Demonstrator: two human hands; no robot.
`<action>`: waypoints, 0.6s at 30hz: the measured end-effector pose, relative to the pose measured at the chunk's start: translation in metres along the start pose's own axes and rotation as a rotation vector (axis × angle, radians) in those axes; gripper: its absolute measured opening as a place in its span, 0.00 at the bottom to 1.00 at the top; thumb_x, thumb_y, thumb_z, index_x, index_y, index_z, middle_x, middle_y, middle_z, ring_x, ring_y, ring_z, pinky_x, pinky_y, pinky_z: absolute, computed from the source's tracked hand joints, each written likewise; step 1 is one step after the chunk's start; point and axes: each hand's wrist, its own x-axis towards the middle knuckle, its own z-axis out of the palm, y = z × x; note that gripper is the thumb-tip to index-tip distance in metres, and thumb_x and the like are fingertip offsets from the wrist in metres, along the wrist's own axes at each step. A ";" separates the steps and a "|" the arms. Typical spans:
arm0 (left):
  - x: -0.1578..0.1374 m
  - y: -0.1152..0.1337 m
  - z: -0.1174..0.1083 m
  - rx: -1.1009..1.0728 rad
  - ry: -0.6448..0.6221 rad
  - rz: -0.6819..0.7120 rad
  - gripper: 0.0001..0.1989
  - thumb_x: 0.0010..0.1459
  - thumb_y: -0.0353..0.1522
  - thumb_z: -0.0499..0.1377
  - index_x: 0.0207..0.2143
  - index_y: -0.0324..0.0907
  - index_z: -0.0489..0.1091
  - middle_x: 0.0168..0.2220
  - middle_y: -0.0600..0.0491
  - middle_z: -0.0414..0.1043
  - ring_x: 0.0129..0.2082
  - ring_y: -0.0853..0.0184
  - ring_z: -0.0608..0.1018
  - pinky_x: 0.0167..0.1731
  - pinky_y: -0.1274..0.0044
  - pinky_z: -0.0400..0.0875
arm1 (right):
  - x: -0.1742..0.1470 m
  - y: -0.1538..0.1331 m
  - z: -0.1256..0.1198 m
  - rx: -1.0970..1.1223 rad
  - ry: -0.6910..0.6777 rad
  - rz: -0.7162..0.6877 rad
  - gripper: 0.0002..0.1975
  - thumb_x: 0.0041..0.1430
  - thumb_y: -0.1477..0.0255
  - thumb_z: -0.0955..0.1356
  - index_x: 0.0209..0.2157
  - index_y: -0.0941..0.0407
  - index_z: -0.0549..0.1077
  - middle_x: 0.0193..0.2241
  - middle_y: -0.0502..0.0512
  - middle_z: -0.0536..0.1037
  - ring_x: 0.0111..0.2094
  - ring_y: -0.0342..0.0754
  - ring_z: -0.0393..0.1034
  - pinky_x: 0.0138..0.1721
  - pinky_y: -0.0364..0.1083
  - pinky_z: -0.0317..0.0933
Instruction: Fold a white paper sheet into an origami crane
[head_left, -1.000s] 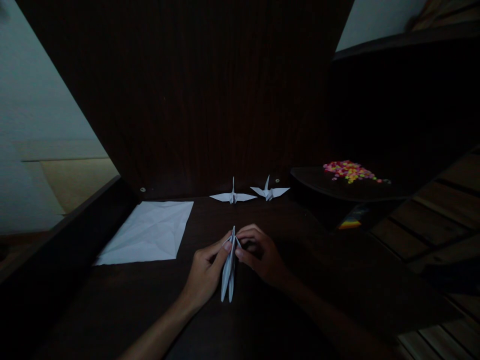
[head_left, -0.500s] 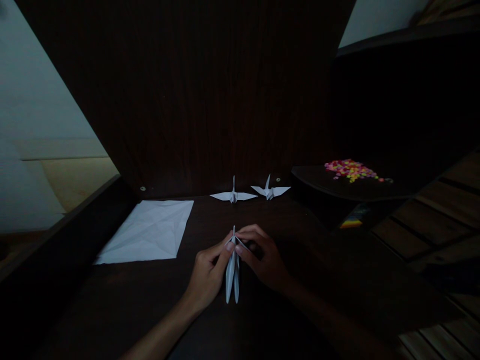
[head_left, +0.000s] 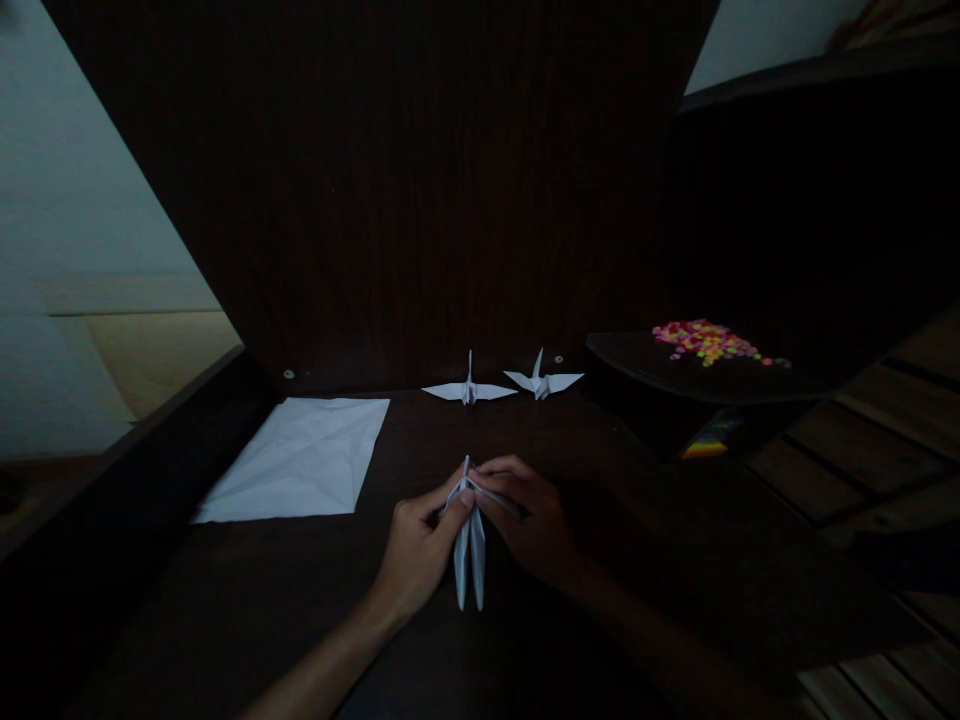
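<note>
A dim dark-wood bench (head_left: 262, 610) spans the lower frame, with a raised side board (head_left: 150, 485) walling its left edge. Centre left lies a creased white sheet (head_left: 307, 460). At lower centre, the left hand (head_left: 420, 550) pinches a folded paper (head_left: 478, 575), its thumb covering part; just above stand two paper cranes (head_left: 469, 392). The right hand (head_left: 536, 520), fingers curled, grips the paper's right flap. Further right, a shelf (head_left: 622, 352) bears colourful bits (head_left: 709, 343), too dim to identify.
</note>
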 end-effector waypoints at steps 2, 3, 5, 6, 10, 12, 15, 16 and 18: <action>0.001 0.002 -0.001 0.007 0.015 -0.008 0.20 0.59 0.41 0.55 0.49 0.40 0.74 0.45 0.51 0.77 0.48 0.57 0.76 0.51 0.69 0.67 | 0.001 -0.001 -0.002 0.002 0.001 0.022 0.10 0.59 0.74 0.66 0.41 0.52 0.77 0.36 0.54 0.77 0.39 0.46 0.73 0.42 0.46 0.67; 0.001 0.003 -0.002 0.010 0.006 -0.014 0.20 0.60 0.41 0.55 0.49 0.40 0.74 0.45 0.51 0.78 0.46 0.57 0.76 0.49 0.70 0.68 | 0.001 -0.002 -0.003 0.015 0.014 0.045 0.09 0.59 0.73 0.67 0.40 0.53 0.77 0.35 0.54 0.78 0.37 0.46 0.73 0.41 0.45 0.67; 0.002 0.005 -0.002 0.013 -0.034 -0.023 0.19 0.60 0.40 0.54 0.48 0.40 0.74 0.42 0.52 0.79 0.42 0.59 0.78 0.43 0.72 0.71 | 0.002 -0.002 -0.005 0.046 0.055 0.117 0.06 0.58 0.71 0.68 0.37 0.54 0.77 0.33 0.54 0.78 0.36 0.46 0.73 0.39 0.45 0.67; 0.002 0.006 -0.003 0.011 -0.052 -0.023 0.19 0.60 0.40 0.54 0.47 0.40 0.75 0.40 0.52 0.79 0.40 0.59 0.78 0.40 0.73 0.71 | 0.002 -0.001 -0.006 0.057 0.075 0.155 0.06 0.58 0.70 0.68 0.35 0.54 0.77 0.33 0.54 0.78 0.35 0.46 0.73 0.38 0.45 0.66; 0.001 0.008 -0.002 -0.029 -0.060 -0.014 0.16 0.60 0.39 0.55 0.43 0.39 0.77 0.34 0.53 0.79 0.34 0.64 0.76 0.33 0.78 0.69 | 0.006 -0.001 -0.010 0.049 0.084 0.245 0.07 0.55 0.67 0.70 0.31 0.56 0.76 0.30 0.53 0.76 0.32 0.45 0.71 0.31 0.42 0.64; 0.000 0.007 -0.001 -0.073 -0.046 -0.031 0.16 0.59 0.39 0.56 0.43 0.39 0.75 0.31 0.52 0.77 0.29 0.67 0.74 0.28 0.80 0.67 | 0.008 -0.003 -0.012 0.039 0.054 0.248 0.07 0.54 0.66 0.71 0.29 0.56 0.75 0.29 0.52 0.74 0.30 0.44 0.69 0.28 0.42 0.62; -0.003 0.004 0.001 -0.201 -0.040 -0.102 0.18 0.58 0.41 0.57 0.46 0.39 0.69 0.24 0.55 0.73 0.20 0.73 0.68 0.19 0.83 0.60 | 0.009 -0.006 -0.012 0.062 0.007 0.249 0.07 0.54 0.67 0.71 0.27 0.56 0.74 0.29 0.51 0.72 0.29 0.44 0.68 0.27 0.41 0.61; -0.003 0.003 0.001 -0.240 -0.040 -0.123 0.18 0.58 0.41 0.57 0.46 0.40 0.66 0.22 0.57 0.70 0.18 0.74 0.66 0.17 0.84 0.58 | 0.009 -0.006 -0.012 0.081 -0.008 0.253 0.07 0.55 0.68 0.70 0.28 0.56 0.74 0.30 0.51 0.71 0.30 0.43 0.68 0.28 0.41 0.61; -0.003 0.003 0.002 -0.283 -0.031 -0.134 0.18 0.57 0.42 0.58 0.46 0.41 0.63 0.19 0.60 0.66 0.16 0.75 0.63 0.15 0.85 0.55 | 0.009 -0.006 -0.012 0.123 -0.039 0.261 0.06 0.56 0.68 0.69 0.31 0.56 0.75 0.31 0.52 0.71 0.31 0.43 0.68 0.29 0.41 0.62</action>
